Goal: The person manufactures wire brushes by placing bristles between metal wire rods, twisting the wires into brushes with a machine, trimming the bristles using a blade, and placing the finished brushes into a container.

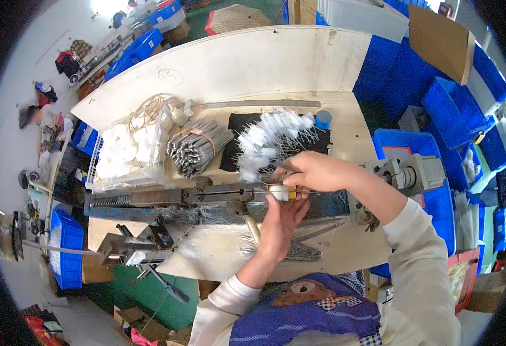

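Over the middle of the bench, my left hand (pixel 282 224) closes from below on a small white round piece (pixel 278 192), its thumb against the near side. A yellow part (pixel 291 193) shows right beside the white piece. My right hand (pixel 320 171) reaches in from the right just above, fingers bent and pinched together. Something dark and thin shows at its fingertips, too blurred to name. Both hands are at the end of a long metal bench fixture (pixel 207 195). Behind them a pile of white-bristled wire brushes (pixel 276 135) lies on a black cloth (pixel 228 154).
A banded bundle of grey metal rods (pixel 198 147) lies left of the brushes, beside a clear basket (pixel 129 179) of white pieces. A blue cap (pixel 323 119) stands at the back right. A motor-like machine (pixel 409 174) sits right, over a blue bin (pixel 443 222). A white board (pixel 224 63) edges the back.
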{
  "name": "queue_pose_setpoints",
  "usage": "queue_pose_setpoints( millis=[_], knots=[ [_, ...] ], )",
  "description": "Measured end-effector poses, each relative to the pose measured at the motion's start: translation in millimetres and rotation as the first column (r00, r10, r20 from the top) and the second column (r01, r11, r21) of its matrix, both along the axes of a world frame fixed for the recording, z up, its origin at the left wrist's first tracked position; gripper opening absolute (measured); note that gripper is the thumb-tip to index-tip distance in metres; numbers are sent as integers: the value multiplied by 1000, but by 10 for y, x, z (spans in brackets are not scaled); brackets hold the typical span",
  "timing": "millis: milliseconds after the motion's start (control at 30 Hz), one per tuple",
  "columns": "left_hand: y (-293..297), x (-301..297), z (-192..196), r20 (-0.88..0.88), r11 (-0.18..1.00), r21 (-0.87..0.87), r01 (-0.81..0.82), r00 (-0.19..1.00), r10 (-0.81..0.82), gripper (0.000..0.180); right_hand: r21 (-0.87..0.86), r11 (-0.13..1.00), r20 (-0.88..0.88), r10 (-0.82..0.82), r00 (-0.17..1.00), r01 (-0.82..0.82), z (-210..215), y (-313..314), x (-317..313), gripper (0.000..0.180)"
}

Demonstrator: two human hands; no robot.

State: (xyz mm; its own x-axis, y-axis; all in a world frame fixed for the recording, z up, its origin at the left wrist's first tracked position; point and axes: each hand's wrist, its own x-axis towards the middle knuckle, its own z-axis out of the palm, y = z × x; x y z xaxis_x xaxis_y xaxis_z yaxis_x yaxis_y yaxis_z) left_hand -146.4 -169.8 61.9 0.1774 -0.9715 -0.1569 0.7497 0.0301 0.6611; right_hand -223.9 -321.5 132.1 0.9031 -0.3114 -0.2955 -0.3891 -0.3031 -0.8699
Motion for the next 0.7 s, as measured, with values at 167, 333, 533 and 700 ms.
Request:
queue_pose_setpoints(
  millis=[167,333,533,700],
  knots=[
    [11,131,251,-495,994,-22,-104,865,80,75,-758,646,52,-73,996,87,226,130,-140,37],
    [97,229,115,-663,984,-171,-43,744,-83,76,-803,576,264,110,958,155,51,532,-206,32],
    [156,186,112,-537,987,-94,-128,841,58,69,-669,676,394,-31,919,310,19,295,-96,12],
    [101,159,169,-441,978,13,-209,876,193,69,-696,671,410,78,909,257,-29,341,36,15]
  ],
)
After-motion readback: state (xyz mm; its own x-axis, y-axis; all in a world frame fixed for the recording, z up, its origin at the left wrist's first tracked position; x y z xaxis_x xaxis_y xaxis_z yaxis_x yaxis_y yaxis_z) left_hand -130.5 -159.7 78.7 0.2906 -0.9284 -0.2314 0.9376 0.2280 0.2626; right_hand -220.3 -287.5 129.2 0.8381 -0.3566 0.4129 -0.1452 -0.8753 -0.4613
